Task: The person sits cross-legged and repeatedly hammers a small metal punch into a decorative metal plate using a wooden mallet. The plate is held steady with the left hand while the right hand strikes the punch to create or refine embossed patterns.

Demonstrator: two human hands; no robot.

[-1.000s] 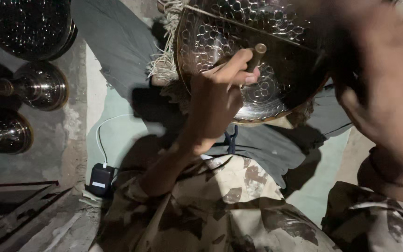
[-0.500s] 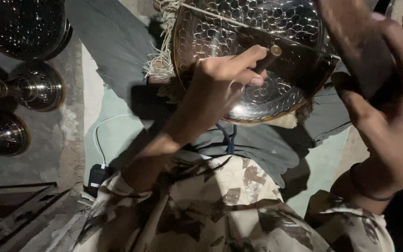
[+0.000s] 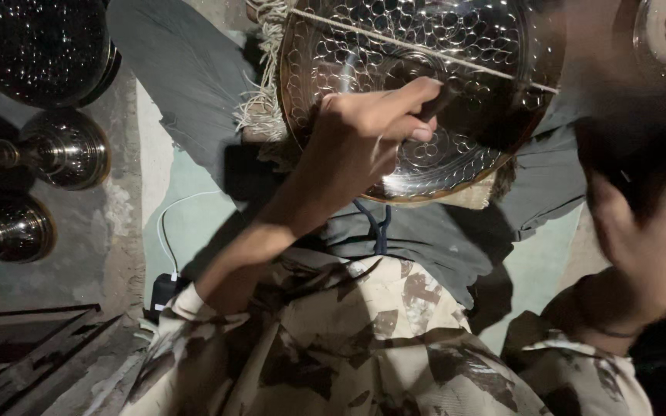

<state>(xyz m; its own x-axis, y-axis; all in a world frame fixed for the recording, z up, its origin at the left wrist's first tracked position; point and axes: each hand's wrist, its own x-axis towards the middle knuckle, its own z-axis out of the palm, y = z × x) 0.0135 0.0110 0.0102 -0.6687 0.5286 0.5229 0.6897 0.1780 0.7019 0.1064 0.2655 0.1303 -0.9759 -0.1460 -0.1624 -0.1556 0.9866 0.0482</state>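
Note:
A round metal plate point(image 3: 425, 46) stamped with rows of small rings lies tilted on my lap, on grey trousers point(image 3: 441, 239). My left hand point(image 3: 364, 146) rests on the plate's middle, its fingers closed around a short dark punch point(image 3: 435, 102) whose tip meets the metal. My right hand point(image 3: 649, 223) hangs close to the camera at the right edge, large and blurred. A dark shape lies against its palm, and I cannot make out whether the hand grips it. Both sleeves are camouflage patterned.
A fringed cloth point(image 3: 260, 115) pokes out under the plate's left rim. At the left stand a dark hammered bowl point(image 3: 32, 46) and two shiny metal stands point(image 3: 63, 146) point(image 3: 9, 231). A black charger point(image 3: 165, 289) with a white cable lies on the floor beside wooden slats point(image 3: 25, 354).
My right hand has come down from above the plate to the right edge, nearer the camera. The left hand has slid slightly with the punch across the plate.

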